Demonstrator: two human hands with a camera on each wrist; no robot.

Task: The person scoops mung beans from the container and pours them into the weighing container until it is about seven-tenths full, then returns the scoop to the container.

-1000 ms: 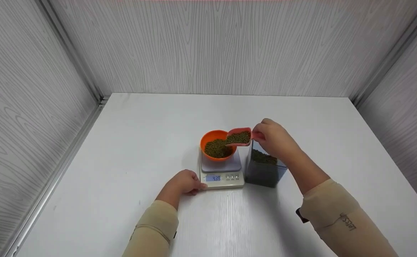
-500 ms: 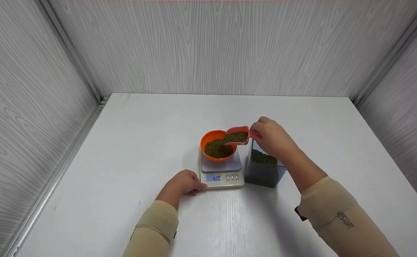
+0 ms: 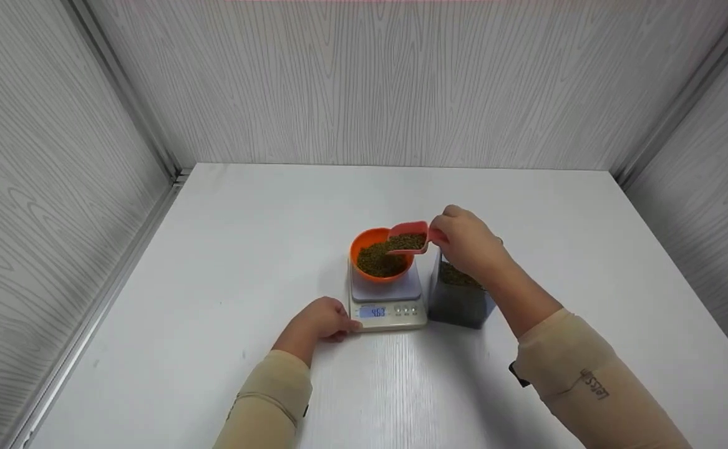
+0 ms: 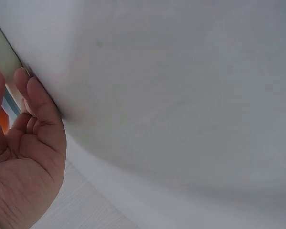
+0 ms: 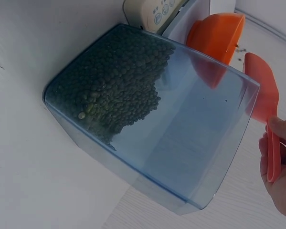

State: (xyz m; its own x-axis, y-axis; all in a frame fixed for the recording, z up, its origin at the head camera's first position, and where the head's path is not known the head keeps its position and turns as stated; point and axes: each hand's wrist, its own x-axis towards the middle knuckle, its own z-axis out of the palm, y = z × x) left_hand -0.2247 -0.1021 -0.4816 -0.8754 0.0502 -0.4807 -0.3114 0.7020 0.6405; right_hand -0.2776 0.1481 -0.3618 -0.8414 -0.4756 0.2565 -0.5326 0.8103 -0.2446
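Note:
In the head view, a digital kitchen scale (image 3: 388, 318) carries an orange bowl (image 3: 361, 242) partly filled with small green beans (image 3: 379, 260), which look like mung beans. My right hand (image 3: 466, 242) pinches the handle of a red scoop (image 5: 262, 86), its lip over the bowl's right rim. Beans lie in the scoop, and a few specks hang in the air by the bowl in the right wrist view. My left hand (image 3: 323, 319) holds the scale's front left corner, thumb on top and fingers at the side; the left wrist view shows those fingers (image 4: 42, 102) bent.
Right of the scale stands a clear bluish plastic container (image 5: 181, 129) with more green beans in it, partly under my right forearm. Everything rests on a white table (image 3: 245, 237). Grey wood-grain panels (image 3: 364, 81) enclose the back and both sides.
My right hand has moved slightly left, bringing the scoop further over the bowl. The digits on the scale's display have changed. My left hand stays in place.

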